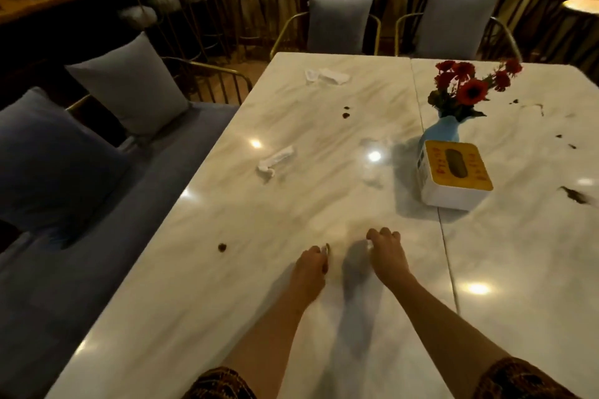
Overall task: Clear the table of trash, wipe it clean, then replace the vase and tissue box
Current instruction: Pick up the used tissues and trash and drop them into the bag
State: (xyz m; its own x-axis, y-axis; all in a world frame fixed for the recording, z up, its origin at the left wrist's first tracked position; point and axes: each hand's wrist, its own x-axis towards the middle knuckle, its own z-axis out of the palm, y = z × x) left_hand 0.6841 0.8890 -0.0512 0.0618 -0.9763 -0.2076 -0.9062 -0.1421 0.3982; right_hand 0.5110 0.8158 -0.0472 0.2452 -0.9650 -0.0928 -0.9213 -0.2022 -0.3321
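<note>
A white marble table carries crumpled tissues: one at the far edge, one left of middle, one faint near the vase. A blue vase with red flowers stands right of middle, and a white tissue box with a yellow top sits just in front of it. Dark stains dot the top, such as one left of my hands. My left hand hovers low over the near table, fingers curled; whether it holds something small I cannot tell. My right hand is beside it, fingers curled down.
A blue sofa with grey cushions runs along the table's left side. Two grey chairs with gold frames stand at the far end. More dark smears mark the right half of the table. Bar stools line the back.
</note>
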